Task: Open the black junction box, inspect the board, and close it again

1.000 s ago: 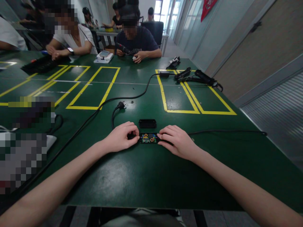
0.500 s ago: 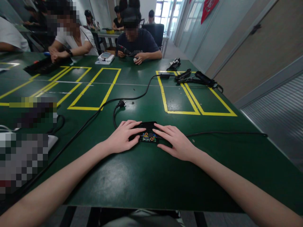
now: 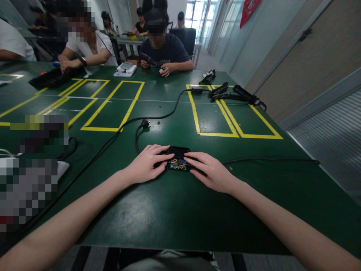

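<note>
An opened black power adapter (image 3: 179, 149) lies on the green table between my hands. Its lower half exposes a circuit board (image 3: 177, 165) with copper-coloured coils. My left hand (image 3: 148, 162) holds the adapter's left end, thumb at the near side and fingers across the case. At the right end, my right hand (image 3: 210, 170) has its fingertips on the case and its thumb by the near corner. A black cord (image 3: 259, 159) runs off rightward from behind my right hand. Beyond my left hand, a short cord ends in a black plug (image 3: 144, 123).
A long black cable (image 3: 132, 119) crosses the table (image 3: 158, 222) to a small black box (image 3: 196, 90). Black tool-like parts (image 3: 239, 94) lie at the far right. Yellow tape (image 3: 217, 134) marks rectangles. Several people sit beyond; one person (image 3: 166, 52) holds a power screwdriver.
My right hand has slid slightly to the right, uncovering more of the adapter's right end. My left hand stays almost in place.
</note>
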Tool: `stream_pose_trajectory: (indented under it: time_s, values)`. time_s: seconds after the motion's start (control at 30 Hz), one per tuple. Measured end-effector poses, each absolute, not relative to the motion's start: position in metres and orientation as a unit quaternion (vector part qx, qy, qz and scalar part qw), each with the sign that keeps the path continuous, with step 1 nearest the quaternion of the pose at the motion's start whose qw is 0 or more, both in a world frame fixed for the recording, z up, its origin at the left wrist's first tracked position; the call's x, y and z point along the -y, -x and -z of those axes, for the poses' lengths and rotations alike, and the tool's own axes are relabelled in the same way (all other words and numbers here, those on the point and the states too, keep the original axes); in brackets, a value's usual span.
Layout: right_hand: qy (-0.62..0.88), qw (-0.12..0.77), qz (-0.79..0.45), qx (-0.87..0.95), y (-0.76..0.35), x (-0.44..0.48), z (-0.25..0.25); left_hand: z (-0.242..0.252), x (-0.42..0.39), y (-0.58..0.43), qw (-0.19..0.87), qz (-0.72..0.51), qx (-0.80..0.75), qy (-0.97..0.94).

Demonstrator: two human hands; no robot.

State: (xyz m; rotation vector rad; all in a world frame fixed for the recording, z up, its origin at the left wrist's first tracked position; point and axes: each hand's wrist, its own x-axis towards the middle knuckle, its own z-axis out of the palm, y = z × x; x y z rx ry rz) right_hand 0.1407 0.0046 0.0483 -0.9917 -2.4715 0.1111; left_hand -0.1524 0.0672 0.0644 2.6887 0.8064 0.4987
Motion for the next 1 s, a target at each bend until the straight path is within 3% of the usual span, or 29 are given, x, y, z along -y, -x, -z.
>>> stream_pose_trajectory:
  time_s: [1.0]
  values:
    - [0.345, 0.248, -0.059, 0.903, -0.1407, -0.0039, -0.0494, -0.0702, -0.0653, 0.1515, 0.097, -0.166, -0.266, -0.945]
